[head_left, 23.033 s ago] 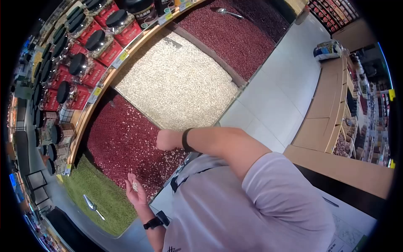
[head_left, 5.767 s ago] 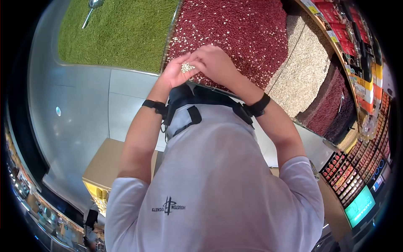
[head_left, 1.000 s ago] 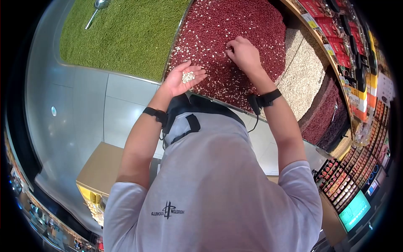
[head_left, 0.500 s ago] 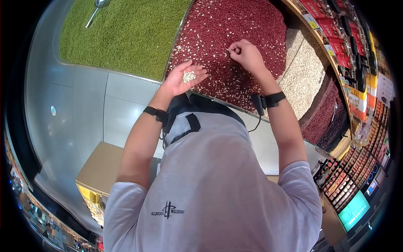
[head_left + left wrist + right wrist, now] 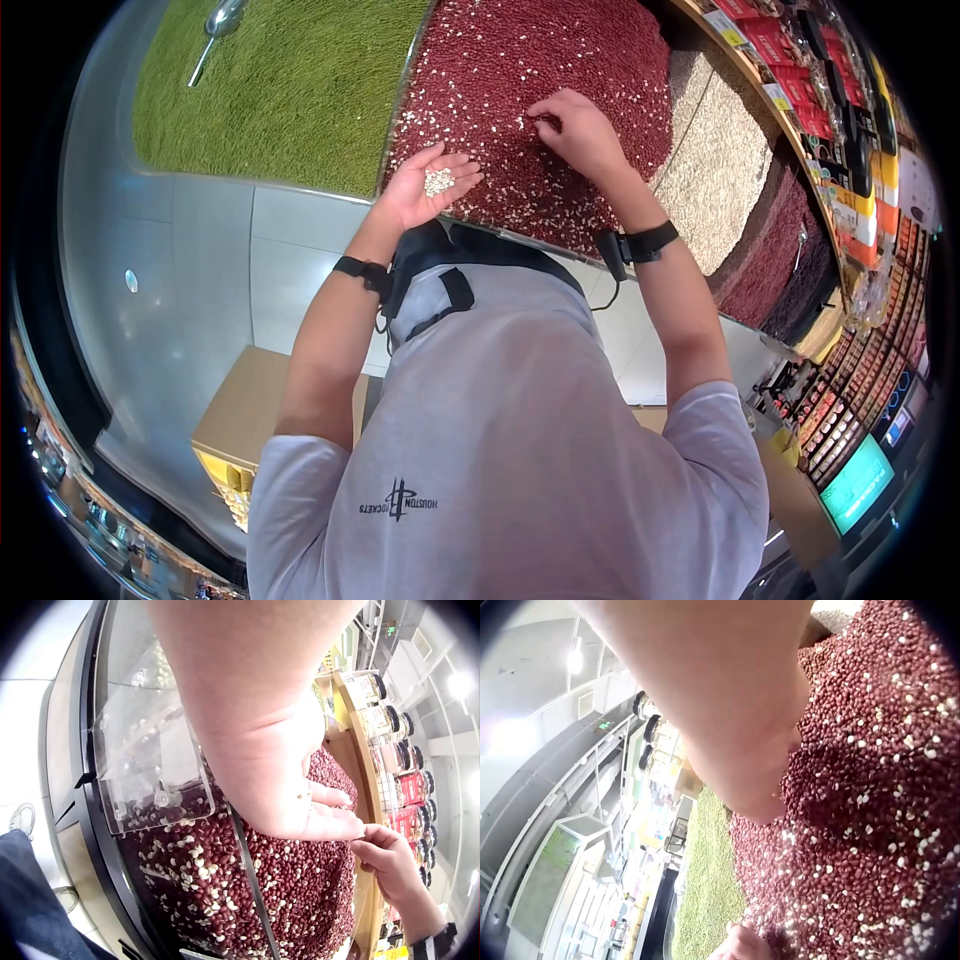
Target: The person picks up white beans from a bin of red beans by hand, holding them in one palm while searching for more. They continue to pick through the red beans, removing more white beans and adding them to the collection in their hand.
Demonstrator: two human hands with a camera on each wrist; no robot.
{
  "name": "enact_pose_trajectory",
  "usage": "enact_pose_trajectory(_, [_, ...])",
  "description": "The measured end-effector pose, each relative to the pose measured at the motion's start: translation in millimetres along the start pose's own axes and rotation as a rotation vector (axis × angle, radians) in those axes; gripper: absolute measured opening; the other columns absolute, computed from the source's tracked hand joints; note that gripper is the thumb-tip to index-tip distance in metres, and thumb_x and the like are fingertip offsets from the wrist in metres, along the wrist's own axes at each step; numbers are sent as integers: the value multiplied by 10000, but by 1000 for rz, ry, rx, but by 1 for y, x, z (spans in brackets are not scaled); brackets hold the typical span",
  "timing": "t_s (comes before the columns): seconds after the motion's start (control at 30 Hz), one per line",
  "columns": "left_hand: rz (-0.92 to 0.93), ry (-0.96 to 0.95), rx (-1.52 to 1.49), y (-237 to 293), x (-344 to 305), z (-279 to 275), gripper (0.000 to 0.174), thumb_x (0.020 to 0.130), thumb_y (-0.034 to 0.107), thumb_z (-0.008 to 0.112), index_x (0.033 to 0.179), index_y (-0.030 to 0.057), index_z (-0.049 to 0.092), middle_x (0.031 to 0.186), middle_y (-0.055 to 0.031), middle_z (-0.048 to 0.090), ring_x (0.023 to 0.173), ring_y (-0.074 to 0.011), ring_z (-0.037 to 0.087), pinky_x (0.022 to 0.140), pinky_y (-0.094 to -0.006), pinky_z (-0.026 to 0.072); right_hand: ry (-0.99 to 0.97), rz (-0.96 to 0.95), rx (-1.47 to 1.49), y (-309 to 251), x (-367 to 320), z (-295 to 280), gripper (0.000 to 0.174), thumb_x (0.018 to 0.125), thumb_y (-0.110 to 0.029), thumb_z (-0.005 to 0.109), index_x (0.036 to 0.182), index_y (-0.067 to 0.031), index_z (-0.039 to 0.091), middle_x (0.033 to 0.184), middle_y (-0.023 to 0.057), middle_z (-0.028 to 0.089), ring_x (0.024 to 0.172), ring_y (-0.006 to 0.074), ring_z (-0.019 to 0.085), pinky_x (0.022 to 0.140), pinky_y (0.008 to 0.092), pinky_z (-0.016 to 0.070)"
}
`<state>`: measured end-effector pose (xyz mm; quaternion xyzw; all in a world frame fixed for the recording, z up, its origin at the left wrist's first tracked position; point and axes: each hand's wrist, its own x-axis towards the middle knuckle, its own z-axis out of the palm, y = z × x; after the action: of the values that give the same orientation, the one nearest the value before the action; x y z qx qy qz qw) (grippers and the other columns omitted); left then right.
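Observation:
My left hand (image 5: 408,194) is held palm up with fingers spread over the near edge of the red bean bin, a small heap of white grains (image 5: 438,181) on the palm. To its right, my right hand (image 5: 585,135) is bent over the red beans (image 5: 600,60), thumb and forefinger brought together on what looks like one white grain. Many more white grains lie scattered among the red beans. In the left wrist view the right hand (image 5: 394,866) shows beyond the left fingertips. The right wrist view hides the right fingertips behind the hand (image 5: 742,780).
Left of the red beans is a bin of green beans (image 5: 280,90) with a metal scoop (image 5: 222,22) in it. Pale grains (image 5: 720,150) fill the bin to the right. A clear plastic panel (image 5: 154,772) stands near the left wrist. Packaged goods (image 5: 790,60) line a wooden shelf.
Over the last second my right thumb and forefinger have closed together low over the red beans. The left palm stays under its heap; the head view has shifted slightly.

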<state>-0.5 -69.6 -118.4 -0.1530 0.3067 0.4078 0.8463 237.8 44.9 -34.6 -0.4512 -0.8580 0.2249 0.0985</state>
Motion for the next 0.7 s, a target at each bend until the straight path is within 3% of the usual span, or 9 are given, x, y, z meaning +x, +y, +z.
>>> enact_pose_trajectory(0.4, [18, -5, 3, 1, -2, -2, 382, 967, 317, 518, 1001, -56, 592, 1058, -231, 627, 1030, -352, 630, 880, -383, 574, -130, -119, -180, -1, 17, 23, 238, 792, -154, 653, 1012, -63, 665, 955, 95, 629, 993, 274, 599, 865, 382, 502])
enact_pose_trajectory(0.6, [13, -7, -1, 1, -2, -2, 386, 967, 317, 516, 1014, -59, 589, 1056, -232, 626, 1030, -353, 629, 883, -387, 572, -137, -131, -110, 4, 21, 28, 200, 803, -147, 663, 961, -26, 680, 955, 134, 665, 889, 326, 629, 818, 387, 514])
enact_pose_trajectory(0.67, [7, -17, 7, 2, -3, -2, 392, 967, 320, 516, 1024, -62, 587, 1061, -234, 624, 1028, -355, 629, 883, -391, 573, -121, -42, 22, 3, 19, 23, 201, 824, -145, 667, 975, -16, 695, 896, 113, 687, 777, 252, 660, 746, 340, 528])
enact_pose_trajectory(0.7, [7, -17, 6, 2, -3, -2, 392, 967, 320, 516, 1024, -62, 587, 1061, -234, 624, 1028, -355, 629, 883, -391, 573, -122, -43, 21, 0, 17, 18, 201, 824, -145, 667, 975, -16, 695, 896, 113, 687, 777, 252, 660, 746, 340, 528])
